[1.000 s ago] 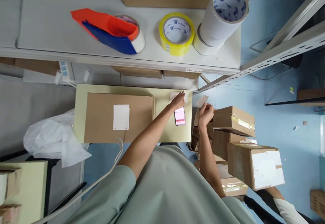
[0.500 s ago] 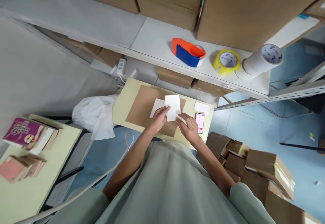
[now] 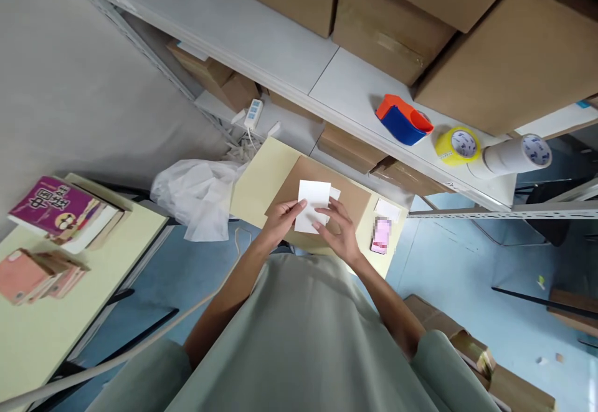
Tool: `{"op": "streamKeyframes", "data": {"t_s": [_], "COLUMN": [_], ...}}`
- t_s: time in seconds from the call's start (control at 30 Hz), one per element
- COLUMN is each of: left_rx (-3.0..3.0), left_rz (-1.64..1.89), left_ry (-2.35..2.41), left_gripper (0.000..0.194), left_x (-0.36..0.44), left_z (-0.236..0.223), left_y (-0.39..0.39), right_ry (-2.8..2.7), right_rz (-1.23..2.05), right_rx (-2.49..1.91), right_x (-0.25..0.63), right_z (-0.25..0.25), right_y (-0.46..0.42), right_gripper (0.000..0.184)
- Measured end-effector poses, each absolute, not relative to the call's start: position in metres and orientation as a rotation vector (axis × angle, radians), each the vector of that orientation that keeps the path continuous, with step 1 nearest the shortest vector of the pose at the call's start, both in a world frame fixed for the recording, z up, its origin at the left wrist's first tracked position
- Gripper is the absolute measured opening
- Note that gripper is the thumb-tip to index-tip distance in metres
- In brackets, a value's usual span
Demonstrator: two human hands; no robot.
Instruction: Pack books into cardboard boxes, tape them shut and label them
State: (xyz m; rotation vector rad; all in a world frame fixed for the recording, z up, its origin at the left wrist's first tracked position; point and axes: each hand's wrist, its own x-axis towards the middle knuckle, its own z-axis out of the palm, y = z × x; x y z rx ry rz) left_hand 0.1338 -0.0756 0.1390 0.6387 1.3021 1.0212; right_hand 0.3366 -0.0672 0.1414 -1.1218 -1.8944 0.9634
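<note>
A plain white card (image 3: 311, 199) is held up over the table, its left edge pinched between the thumb and fingers of my left hand (image 3: 281, 220). My right hand (image 3: 343, 231) is at the card's right side, with thumb and fingers spread apart and their tips over its face. Behind the card, another white piece (image 3: 335, 194) shows in part; the rest of it is hidden. Under both hands lies a brown sheet (image 3: 292, 187) on the pale yellow table (image 3: 255, 178).
Right of my hands lie a phone (image 3: 380, 235) and a white slip (image 3: 387, 209). The shelf (image 3: 357, 78) ahead carries a tape dispenser (image 3: 402, 122), tape rolls (image 3: 458, 145) and cartons (image 3: 387, 32). A plastic bag (image 3: 196, 197) hangs left; books (image 3: 51, 206) lie on a side table.
My right fingers have shifted from the card's lower right corner and spread over its right side. The card is more upright. The view has turned, moving the shelf items right and downward.
</note>
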Motion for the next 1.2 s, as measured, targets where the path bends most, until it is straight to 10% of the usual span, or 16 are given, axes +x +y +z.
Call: {"op": "streamKeyframes", "data": {"t_s": [1.2], "left_rx": [0.813], "left_rz": [1.163], "left_ry": [1.343], "left_gripper": [0.043], "left_x": [0.041], "left_z": [0.189], "left_y": [-0.086], "right_ry": [-1.496], "right_rz": [1.848], "right_rx": [-1.365], "right_x": [0.280], "right_z": [0.201], "right_y": [-0.027], "right_gripper": [0.059]}}
